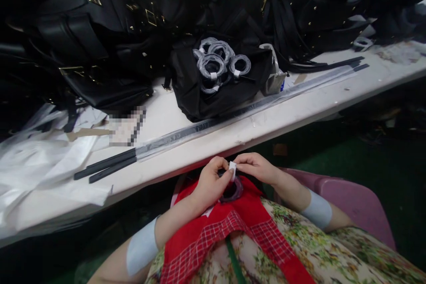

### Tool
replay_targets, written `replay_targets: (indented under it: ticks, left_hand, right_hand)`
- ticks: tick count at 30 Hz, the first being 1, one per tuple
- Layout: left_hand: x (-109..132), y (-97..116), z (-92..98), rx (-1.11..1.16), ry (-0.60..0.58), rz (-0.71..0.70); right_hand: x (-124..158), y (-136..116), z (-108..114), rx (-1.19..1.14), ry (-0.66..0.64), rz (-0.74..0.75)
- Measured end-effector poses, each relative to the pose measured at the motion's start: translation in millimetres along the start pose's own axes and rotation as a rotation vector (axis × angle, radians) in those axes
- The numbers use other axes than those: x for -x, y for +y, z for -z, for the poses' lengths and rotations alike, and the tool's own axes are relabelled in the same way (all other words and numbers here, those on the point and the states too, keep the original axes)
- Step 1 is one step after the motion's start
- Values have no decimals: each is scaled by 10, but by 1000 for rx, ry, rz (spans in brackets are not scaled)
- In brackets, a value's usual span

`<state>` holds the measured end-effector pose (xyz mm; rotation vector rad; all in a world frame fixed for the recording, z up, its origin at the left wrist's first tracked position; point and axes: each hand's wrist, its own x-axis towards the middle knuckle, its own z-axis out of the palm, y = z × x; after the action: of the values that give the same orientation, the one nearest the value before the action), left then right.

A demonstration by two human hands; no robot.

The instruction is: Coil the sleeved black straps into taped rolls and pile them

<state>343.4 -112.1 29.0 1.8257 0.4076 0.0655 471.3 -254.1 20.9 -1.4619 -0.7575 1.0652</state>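
Observation:
My left hand (210, 182) and my right hand (254, 166) meet over my lap, just below the table edge. Together they pinch a small white paper tab (232, 171) between thumbs and fingertips. Under the tab a coiled dark strap wrapped in clear film (233, 191) rests against my left fingers on a red apron (229, 226). Both hands are closed in a pinch.
A white table (266, 128) runs across the view. On it lie long black strips in clear sleeves (213, 126), a black bag holding several wrapped coils (216, 64), a pile of black bags (100, 31) and white plastic sheeting (40, 159). A pink stool (353, 199) stands at my right.

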Motion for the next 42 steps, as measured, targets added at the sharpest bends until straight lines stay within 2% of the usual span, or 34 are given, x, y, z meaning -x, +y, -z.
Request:
replay_targets:
  ticks: [7, 11, 13, 15, 17, 19, 21, 23, 26, 30, 32, 33, 36, 38, 40, 42]
  left_hand:
    - [30, 90, -7, -79, 17, -70]
    - [42, 109, 14, -117, 60, -29]
    - [31, 120, 54, -98, -32, 39]
    - [15, 142, 110, -5, -200, 163]
    - [-1, 173, 166, 162, -348, 305]
    - [-18, 202, 209, 319, -396, 396]
    - [-43, 214, 234, 443, -340, 412]
    - [-79, 205, 244, 558, -253, 391]
    - [-143, 175, 244, 686, -163, 355]
    - [-206, 177, 239, 654, -164, 314]
    - [-217, 181, 242, 620, -186, 280]
    - [-218, 171, 242, 594, -196, 259]
    - [-209, 71, 207, 491, -243, 180]
    - [-192, -36, 146, 446, -291, 151]
    - [-166, -138, 70, 414, -318, 134]
    - [-138, -214, 6, 396, -325, 109]
  right_hand:
    - [-24, -19, 17, 3, -5, -86]
    - [-23, -59, 13, 85, -2, -78]
    - [-10, -109, -6, 178, 2, -41]
    - [13, -170, -31, 340, 33, 51]
    - [42, -219, -48, 539, 68, 207]
    - [67, -238, -42, 713, 80, 393]
    - [84, -227, -13, 850, 54, 537]
    - [92, -200, 18, 959, 21, 603]
    - [99, -171, 28, 1033, 22, 611]
    - [110, -217, 67, 1002, 49, 617]
    - [76, -271, 223, 993, 133, 627]
    - [38, -303, 358, 987, 236, 634]
    - [-173, -438, 978, 926, 748, 639]
    - [-376, -559, 1475, 830, 1046, 526]
    - [-607, -675, 1924, 726, 1174, 344]
    - [-842, -751, 2254, 654, 1171, 212]
